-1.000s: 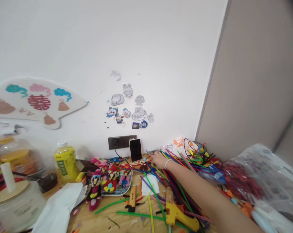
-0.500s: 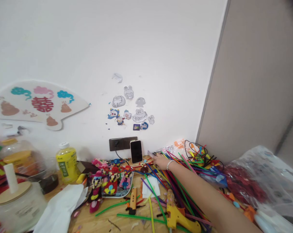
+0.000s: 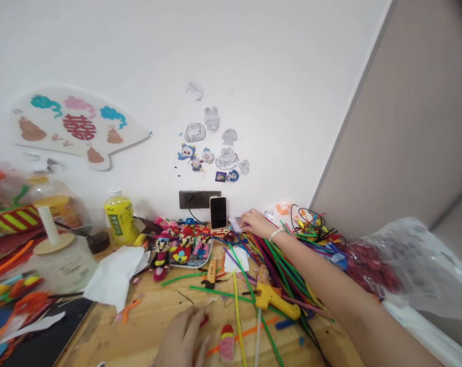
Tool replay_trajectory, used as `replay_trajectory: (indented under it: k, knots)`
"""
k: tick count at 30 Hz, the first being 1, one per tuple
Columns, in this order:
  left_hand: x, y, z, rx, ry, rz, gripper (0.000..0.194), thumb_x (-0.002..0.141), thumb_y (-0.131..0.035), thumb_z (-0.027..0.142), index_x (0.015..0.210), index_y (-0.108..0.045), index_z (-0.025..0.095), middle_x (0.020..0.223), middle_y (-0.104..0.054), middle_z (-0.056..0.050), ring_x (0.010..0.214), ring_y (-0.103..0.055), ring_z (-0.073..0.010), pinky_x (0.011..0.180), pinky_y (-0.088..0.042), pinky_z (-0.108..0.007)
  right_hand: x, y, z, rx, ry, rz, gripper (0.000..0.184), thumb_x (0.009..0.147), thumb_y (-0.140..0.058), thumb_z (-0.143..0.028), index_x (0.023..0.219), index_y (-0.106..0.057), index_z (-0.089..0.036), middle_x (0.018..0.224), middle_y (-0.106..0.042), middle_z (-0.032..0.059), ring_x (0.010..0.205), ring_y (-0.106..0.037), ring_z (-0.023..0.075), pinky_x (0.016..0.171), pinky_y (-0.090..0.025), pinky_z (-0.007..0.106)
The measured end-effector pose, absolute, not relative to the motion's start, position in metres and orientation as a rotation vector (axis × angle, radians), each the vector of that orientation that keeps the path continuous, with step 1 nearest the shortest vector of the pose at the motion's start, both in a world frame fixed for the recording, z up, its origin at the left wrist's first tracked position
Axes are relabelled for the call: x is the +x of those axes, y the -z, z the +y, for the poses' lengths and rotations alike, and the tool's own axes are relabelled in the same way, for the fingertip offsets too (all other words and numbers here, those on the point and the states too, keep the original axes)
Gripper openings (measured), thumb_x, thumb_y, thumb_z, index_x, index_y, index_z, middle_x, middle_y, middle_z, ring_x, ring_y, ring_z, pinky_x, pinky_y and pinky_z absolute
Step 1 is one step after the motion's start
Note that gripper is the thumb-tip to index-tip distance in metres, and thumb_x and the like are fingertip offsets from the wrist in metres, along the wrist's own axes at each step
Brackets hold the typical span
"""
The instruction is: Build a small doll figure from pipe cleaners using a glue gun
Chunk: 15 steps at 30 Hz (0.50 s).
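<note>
My right hand (image 3: 254, 223) reaches far across the wooden table (image 3: 154, 326) to the wall, fingers pinched on a small pale, blurred item (image 3: 235, 225) just right of a phone (image 3: 218, 212) that stands upright against the wall. A bracelet is on that wrist. The arm lies over a heap of coloured pipe cleaners (image 3: 277, 255). My left hand (image 3: 183, 339) rests low on the table at the front, fingers stretched flat, beside a small pink and red fuzzy piece (image 3: 227, 344).
A yellow glue gun (image 3: 273, 298) lies mid-table. Small fuzzy dolls (image 3: 183, 242) stand on a tray. A yellow bottle (image 3: 118, 216), jars (image 3: 60, 255), white paper (image 3: 114, 275) and craft scraps fill the left. A plastic bag of red material (image 3: 384, 275) sits right.
The view has dropped and shifted, bringing my left hand into sight at the front. My right hand has lifted slightly near the phone with a small pale item in its fingers.
</note>
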State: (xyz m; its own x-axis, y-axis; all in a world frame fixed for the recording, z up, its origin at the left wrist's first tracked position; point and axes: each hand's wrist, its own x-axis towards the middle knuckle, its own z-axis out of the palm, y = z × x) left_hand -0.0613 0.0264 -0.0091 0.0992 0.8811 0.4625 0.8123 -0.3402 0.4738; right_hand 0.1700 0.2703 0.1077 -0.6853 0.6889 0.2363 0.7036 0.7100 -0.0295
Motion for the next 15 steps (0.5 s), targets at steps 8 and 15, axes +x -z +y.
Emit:
replay_trajectory:
  k: [8,15]
  knots:
    - [-0.027,-0.002,0.021,2.259,-0.987,1.471,0.044,0.061,-0.068,0.016,0.105,-0.064,0.023,0.105,-0.068,-0.010,0.100,-0.058,-0.0303,0.086,-0.047,-0.043,0.169,-0.099,0.128,-0.911,-0.284,-2.312,0.008,0.080,-0.059,-0.011,0.082,-0.061,-0.018,0.082,-0.061,0.0005,0.083,-0.055,0.0157,0.075,-0.042,0.027]
    - [-0.017,-0.010,0.011,1.590,-1.186,1.213,0.033,0.065,-0.059,0.015,0.098,-0.056,0.019,0.086,-0.064,-0.005,0.075,-0.060,-0.0208,0.066,-0.050,-0.034,0.154,-0.050,0.046,-0.916,-0.490,-2.045,0.011,0.076,-0.064,-0.010,0.080,-0.063,-0.020,0.078,-0.064,-0.0003,0.076,-0.058,0.0161,0.071,-0.044,0.027]
